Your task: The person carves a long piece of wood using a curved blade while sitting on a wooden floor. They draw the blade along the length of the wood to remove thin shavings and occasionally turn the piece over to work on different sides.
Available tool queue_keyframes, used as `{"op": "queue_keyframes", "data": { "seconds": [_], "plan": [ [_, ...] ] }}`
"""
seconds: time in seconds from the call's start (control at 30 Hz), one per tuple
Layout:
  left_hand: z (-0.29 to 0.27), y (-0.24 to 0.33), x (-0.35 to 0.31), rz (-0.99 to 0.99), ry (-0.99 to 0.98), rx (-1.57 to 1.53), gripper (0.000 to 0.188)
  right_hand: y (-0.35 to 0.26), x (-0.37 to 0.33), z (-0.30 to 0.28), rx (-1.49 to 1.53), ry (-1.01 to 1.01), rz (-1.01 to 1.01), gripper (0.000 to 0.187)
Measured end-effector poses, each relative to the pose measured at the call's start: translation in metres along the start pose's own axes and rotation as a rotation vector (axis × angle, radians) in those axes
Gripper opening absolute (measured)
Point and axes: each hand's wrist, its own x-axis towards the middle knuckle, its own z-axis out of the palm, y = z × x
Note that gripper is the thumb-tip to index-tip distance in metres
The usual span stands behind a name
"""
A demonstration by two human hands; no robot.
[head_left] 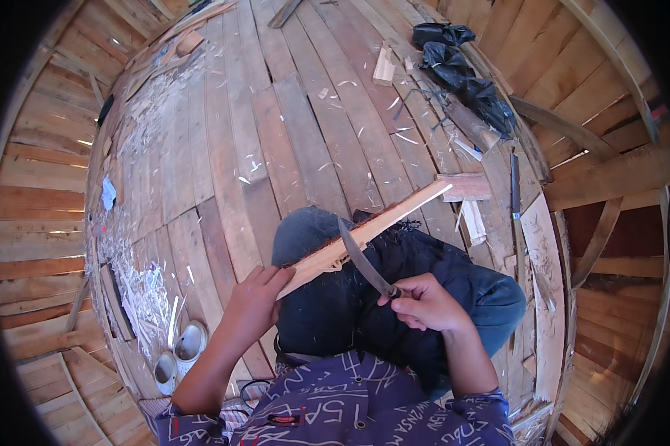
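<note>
A long strip of pale wood (394, 215) with a dark bark edge slants across my lap, its far end up to the right. My left hand (259, 301) grips its near lower end, fingers wrapped over the edge. In my right hand (427, 303) is a knife (365, 265), held by its short dark handle. The curved blade points up and left and crosses the strip around its middle. Curled shavings (338, 265) hang at the strip's lower edge beside the blade.
Wood shavings (145, 297) are heaped on the plank floor (238, 134) at the left. Two pale shoes (192, 340) stand by my left arm. Black plastic bags (454, 70) lie at the far right. A dark long-handled tool (515, 186) and a board (544, 297) are along the right side.
</note>
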Motion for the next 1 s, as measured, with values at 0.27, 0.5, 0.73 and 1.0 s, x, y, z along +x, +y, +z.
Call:
{"op": "queue_keyframes", "data": {
  "seconds": [0.27,0.5,0.73,1.0],
  "plan": [
    [-0.004,0.004,0.005,-0.004,-0.005,-0.013,0.048,0.0,0.006,0.028,-0.554,0.674,-0.438,0.027],
    [0.0,-0.002,0.002,0.005,0.014,-0.011,0.048,0.02,0.011,0.006,-0.288,0.177,-0.292,0.028],
    [-0.002,0.0,0.004,0.01,0.018,-0.036,0.049,0.015,0.009,0.014,-0.475,0.694,-0.439,0.03],
    [-0.001,-0.008,0.002,0.03,0.002,-0.042,0.048,0.006,0.005,0.017,-0.125,0.086,-0.103,0.02]
  ]
}}
